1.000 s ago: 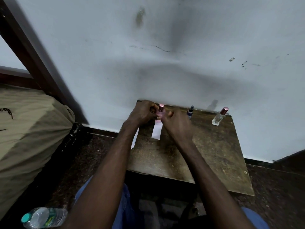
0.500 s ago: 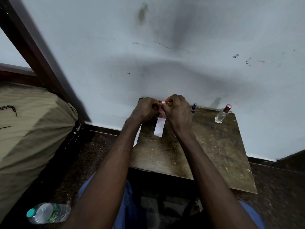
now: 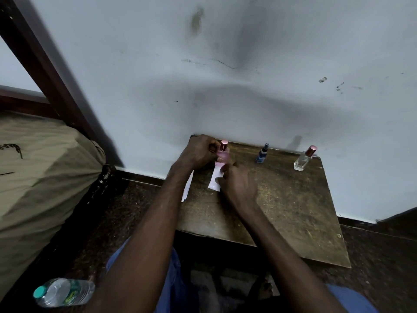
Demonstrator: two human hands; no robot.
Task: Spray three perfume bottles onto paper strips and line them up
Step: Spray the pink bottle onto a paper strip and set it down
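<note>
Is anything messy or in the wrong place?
A plastic water bottle lies on its side on the floor, lower left. One paper strip seems to hang over the table's left edge. The wall has dark smudges.

The wooden table (image 3: 282, 211) holds two paper strips (image 3: 215, 180), blue bottle (image 3: 262, 153), clear bottle (image 3: 302, 161).

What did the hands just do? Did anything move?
The right hand left the top of the pink bottle and came down onto the paper strip, so the cap shows again. The left hand kept holding the bottle. The blue bottle and clear bottle stayed by the wall.
</note>
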